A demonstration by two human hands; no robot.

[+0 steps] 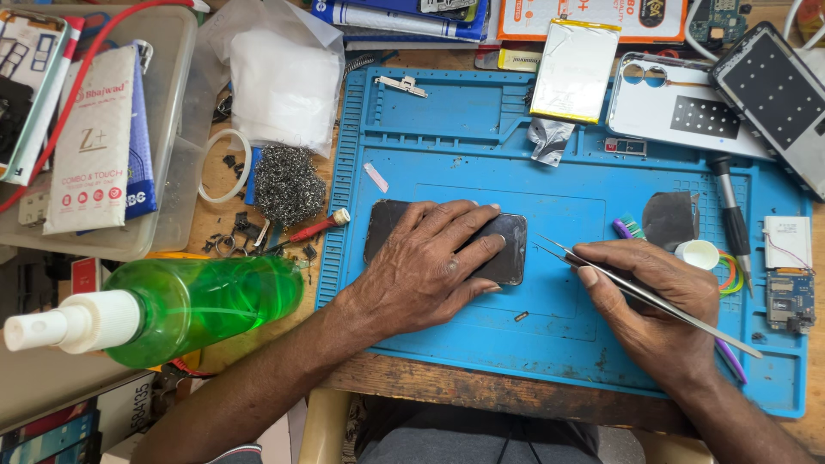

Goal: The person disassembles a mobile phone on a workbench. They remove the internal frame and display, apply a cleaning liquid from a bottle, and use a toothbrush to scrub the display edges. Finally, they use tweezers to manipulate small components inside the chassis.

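A dark phone (507, 249) lies flat on the blue work mat (447, 155). My left hand (425, 266) rests flat on the phone with fingers spread, covering most of it. My right hand (653, 301) sits just right of the phone and grips metal tweezers (601, 275), their tips pointing left toward the phone's right edge. A tiny dark part (521, 316) lies on the mat below the phone.
A green spray bottle (189, 305) lies at the left. Steel wool (288, 182), a red-handled tool (314, 230) and small parts sit left of the mat. A silver battery (574, 69), phone back covers (687, 107), a screwdriver (730, 215) and a small circuit board (789, 301) are at the right.
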